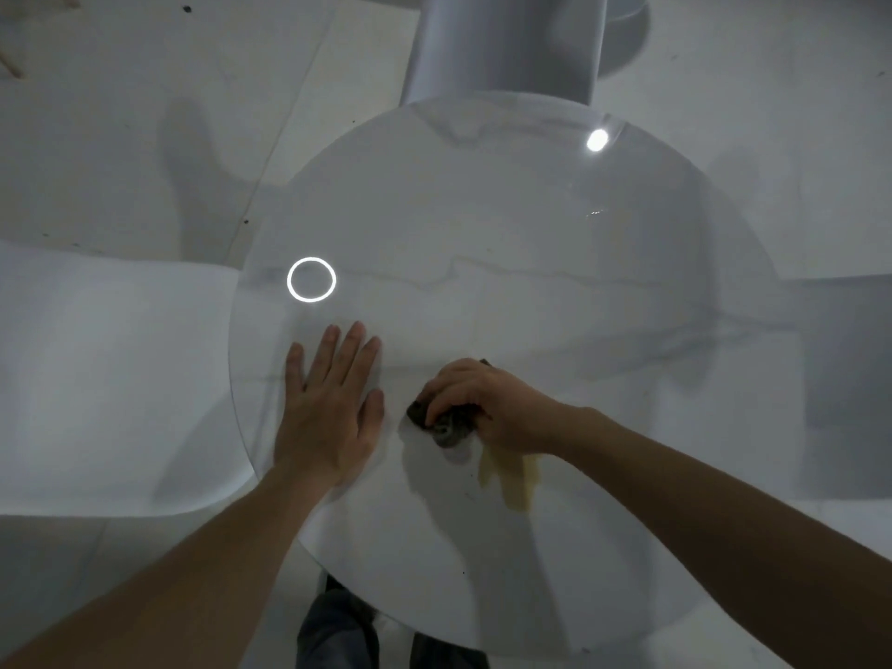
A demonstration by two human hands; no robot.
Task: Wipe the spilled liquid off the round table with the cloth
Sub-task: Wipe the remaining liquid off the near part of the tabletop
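Note:
The round table [531, 224] has a glossy, pale top that fills the middle of the head view. A yellowish spill [514, 480] lies on it near the front, just below my right hand. My right hand [487, 403] is closed over a dark bunched cloth [446, 422] and presses it onto the tabletop at the spill's upper left edge. Most of the cloth is hidden under the fingers. My left hand [333, 403] lies flat on the table to the left of the cloth, fingers spread, holding nothing.
A pale grey cylinder [502, 41] stands beyond the table's far edge. Lamp reflections show on the tabletop as a bright ring [311, 280] and a bright spot [597, 140]. White floor surrounds the table. My legs [338, 630] show at the near edge.

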